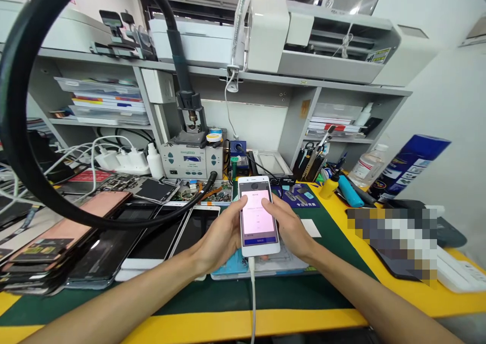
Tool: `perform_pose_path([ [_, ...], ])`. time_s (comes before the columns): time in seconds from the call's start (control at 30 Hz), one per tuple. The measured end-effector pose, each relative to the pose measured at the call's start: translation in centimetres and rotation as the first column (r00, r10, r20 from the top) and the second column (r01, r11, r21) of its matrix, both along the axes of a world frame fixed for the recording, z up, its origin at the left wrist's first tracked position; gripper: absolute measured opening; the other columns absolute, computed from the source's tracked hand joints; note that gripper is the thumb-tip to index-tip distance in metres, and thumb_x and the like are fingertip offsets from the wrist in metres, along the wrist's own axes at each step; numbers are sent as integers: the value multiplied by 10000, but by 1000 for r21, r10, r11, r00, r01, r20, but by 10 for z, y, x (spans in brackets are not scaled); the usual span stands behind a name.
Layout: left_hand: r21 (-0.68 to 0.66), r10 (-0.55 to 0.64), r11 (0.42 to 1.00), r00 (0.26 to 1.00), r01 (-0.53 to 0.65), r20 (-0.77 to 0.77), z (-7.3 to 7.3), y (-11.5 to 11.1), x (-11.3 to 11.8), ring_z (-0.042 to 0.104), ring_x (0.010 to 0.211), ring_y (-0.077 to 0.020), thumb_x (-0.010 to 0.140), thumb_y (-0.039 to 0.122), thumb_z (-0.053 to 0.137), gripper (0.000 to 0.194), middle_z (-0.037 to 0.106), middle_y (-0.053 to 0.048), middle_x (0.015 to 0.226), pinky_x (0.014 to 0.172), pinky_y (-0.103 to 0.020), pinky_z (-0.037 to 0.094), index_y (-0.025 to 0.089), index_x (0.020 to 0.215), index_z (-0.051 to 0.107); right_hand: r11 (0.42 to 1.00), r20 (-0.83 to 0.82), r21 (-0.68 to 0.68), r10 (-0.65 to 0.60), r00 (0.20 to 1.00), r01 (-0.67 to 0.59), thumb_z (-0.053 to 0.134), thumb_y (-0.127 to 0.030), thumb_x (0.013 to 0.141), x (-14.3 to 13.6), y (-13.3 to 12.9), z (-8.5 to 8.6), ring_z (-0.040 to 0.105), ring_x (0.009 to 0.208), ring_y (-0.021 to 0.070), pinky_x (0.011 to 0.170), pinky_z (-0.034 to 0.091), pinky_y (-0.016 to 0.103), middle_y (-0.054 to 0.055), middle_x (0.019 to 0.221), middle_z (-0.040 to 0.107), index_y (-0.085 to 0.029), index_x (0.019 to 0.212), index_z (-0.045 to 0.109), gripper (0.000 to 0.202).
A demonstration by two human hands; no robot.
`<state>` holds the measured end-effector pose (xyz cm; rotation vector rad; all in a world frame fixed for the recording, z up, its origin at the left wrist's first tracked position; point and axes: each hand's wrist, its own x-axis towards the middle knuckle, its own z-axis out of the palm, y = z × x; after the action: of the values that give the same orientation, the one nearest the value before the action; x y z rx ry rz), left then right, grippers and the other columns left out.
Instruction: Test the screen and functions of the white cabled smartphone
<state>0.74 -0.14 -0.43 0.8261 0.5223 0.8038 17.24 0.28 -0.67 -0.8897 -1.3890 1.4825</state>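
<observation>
A white smartphone (259,217) is held upright in both hands over the green mat. Its screen is lit, with a pale pink panel on it. My left hand (224,228) grips the phone's left side, its thumb on the glass near the top. From the right, my right hand (290,225) grips the other edge, thumb likewise on the screen. Most fingers are hidden behind the phone. A white cable (252,293) runs from the phone's bottom end down past the bench's front edge. Beneath lies a flat clear case with a blue part (230,267).
Stacked phones and phone parts (100,240) cover the left side. A black hose (28,182) loops up from the rework station (190,160). To the right stand a blue spray can (412,166), a clear bottle (368,164) and a yellow bottle (328,187). Shelves (231,73) rise behind.
</observation>
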Motion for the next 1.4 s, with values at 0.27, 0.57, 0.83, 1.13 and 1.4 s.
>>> perform_pose_path([
  [0.27, 4, -15, 1000, 999, 15, 31, -1, 1, 1, 696, 859, -263, 1025, 462, 343, 522, 706, -138, 1055, 721, -393, 573, 174, 1448, 447, 994, -47, -31, 107, 993, -108, 590, -291, 868, -2, -3, 6, 618, 516, 153, 355, 507, 259, 25, 869, 696, -228, 1274, 535, 414],
  [0.57, 18, 16, 1000, 1000, -17, 22, -1, 1, 0, 684, 902, -265, 1013, 459, 399, 523, 694, -135, 1104, 724, -381, 580, 185, 1456, 442, 991, -67, 1, 137, 988, -137, 559, -279, 885, 1, -1, 6, 632, 518, 161, 362, 527, 267, 25, 845, 689, -222, 1274, 534, 394],
  [0.83, -3, 20, 1000, 999, -20, 36, -1, -1, 1, 670, 961, -278, 1016, 451, 392, 528, 666, -142, 1179, 738, -400, 588, 196, 1477, 420, 996, -81, 2, 90, 993, -90, 537, -374, 938, 4, 6, -7, 663, 603, 163, 479, 547, 257, 36, 877, 701, -227, 1273, 566, 366],
  [1.13, -6, 30, 1000, 999, -29, 24, -1, -2, 0, 664, 989, -287, 1011, 453, 411, 493, 658, -143, 1200, 720, -396, 599, 197, 1425, 488, 999, -90, 10, 47, 995, -47, 510, -463, 958, 3, 7, -7, 643, 666, 139, 590, 525, 243, 39, 914, 695, -215, 1230, 599, 379],
  [1.4, -14, 66, 998, 998, -66, -24, -1, -1, 2, 680, 985, -298, 1003, 425, 443, 470, 679, -144, 1174, 737, -411, 609, 172, 1391, 529, 999, -36, -15, 41, 999, -41, 585, -411, 899, 0, 5, -2, 602, 548, 144, 458, 484, 240, 5, 748, 640, -189, 1143, 586, 330],
])
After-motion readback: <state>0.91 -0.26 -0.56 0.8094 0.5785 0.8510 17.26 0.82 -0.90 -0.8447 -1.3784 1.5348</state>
